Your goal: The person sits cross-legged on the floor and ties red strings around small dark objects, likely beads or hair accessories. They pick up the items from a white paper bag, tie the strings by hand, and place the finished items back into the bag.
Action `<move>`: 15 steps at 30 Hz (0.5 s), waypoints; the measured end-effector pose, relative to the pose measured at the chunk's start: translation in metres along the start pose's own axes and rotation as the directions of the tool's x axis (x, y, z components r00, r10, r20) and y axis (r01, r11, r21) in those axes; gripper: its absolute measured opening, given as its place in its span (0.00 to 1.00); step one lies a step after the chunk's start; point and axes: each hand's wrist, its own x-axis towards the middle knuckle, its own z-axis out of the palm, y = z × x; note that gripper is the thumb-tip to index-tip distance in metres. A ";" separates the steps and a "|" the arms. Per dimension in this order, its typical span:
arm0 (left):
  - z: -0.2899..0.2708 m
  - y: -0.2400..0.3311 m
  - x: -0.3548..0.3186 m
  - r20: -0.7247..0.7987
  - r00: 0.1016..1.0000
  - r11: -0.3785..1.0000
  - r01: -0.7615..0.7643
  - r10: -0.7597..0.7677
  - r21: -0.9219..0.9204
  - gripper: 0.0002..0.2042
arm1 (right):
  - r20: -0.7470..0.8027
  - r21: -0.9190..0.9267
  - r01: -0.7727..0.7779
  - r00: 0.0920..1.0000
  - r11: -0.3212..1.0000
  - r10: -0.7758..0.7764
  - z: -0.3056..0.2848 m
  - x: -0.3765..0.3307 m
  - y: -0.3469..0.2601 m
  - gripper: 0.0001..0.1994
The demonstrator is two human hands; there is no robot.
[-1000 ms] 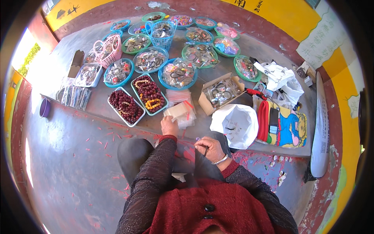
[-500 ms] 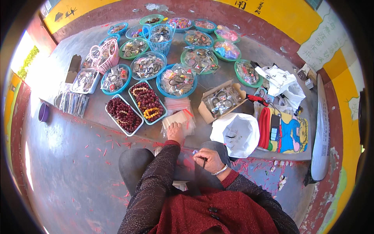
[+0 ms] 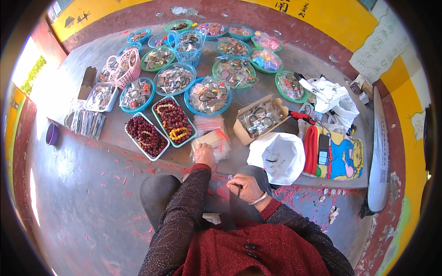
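My left hand point(image 3: 204, 154) rests on the near edge of a stack of clear plastic bags point(image 3: 209, 123), next to a beige sheet point(image 3: 214, 139). Its fingers reach forward and lie on the stack, and their tips are partly bent down. Over my right thigh, my right hand point(image 3: 246, 187) is closed on a thin dark cord point(image 3: 239, 191), which hangs below the fingers. A small purple-and-white bit point(image 3: 230, 177) shows by its fingertips. Whether it belongs to the cord is too small to tell. A silver bangle circles the right wrist.
Two trays of dark red bead strings point(image 3: 146, 137) stand left of the bags. To the right are a cardboard box point(image 3: 241, 133) of bagged bracelets, a white bag point(image 3: 299, 154) and a folded colourful towel point(image 3: 340, 156). Basins point(image 3: 188, 99) of bagged trinkets fill the back. Red scraps litter the floor.
My left hand has shifted very slightly on the bag stack. My right hand has moved barely to the left, still closed on the cord. Nothing else has visibly moved.
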 end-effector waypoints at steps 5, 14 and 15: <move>0.003 0.003 -0.001 0.102 0.988 0.983 0.129 -0.116 -0.131 0.08 | 0.021 0.000 -0.042 0.999 0.999 0.042 0.000 -0.001 0.001 0.05; -0.002 0.004 0.003 -0.051 0.970 0.908 0.205 -0.240 -0.364 0.09 | 0.003 0.009 -0.040 0.999 0.999 0.039 0.001 -0.002 0.001 0.06; -0.006 0.006 0.003 -0.058 0.968 0.904 0.207 -0.245 -0.373 0.09 | 0.000 0.009 -0.035 0.999 0.999 0.035 0.000 -0.002 0.002 0.06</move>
